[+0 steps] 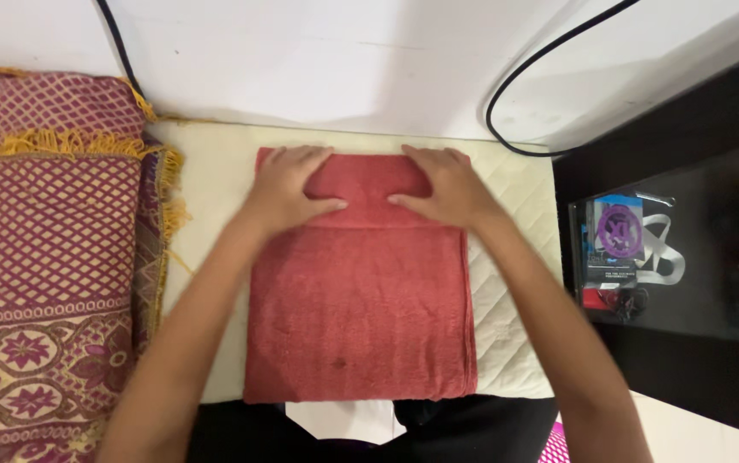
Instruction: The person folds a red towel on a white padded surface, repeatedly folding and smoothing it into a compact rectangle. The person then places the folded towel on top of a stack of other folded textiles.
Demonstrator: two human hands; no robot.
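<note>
A red towel (361,317) lies folded on a cream quilted mat (515,326), with its far end turned over into a narrow flap. My left hand (288,189) presses flat on the left part of that flap, fingers spread. My right hand (442,189) presses flat on the right part, thumb pointing inward. Both palms rest on the cloth and neither hand grips it.
A folded maroon and cream patterned blanket with yellow fringe (43,257) lies to the left of the mat. A black cable (506,86) loops over the white floor behind. On the right stands a dark glass table (712,283) with a small purple packet (614,236) on it.
</note>
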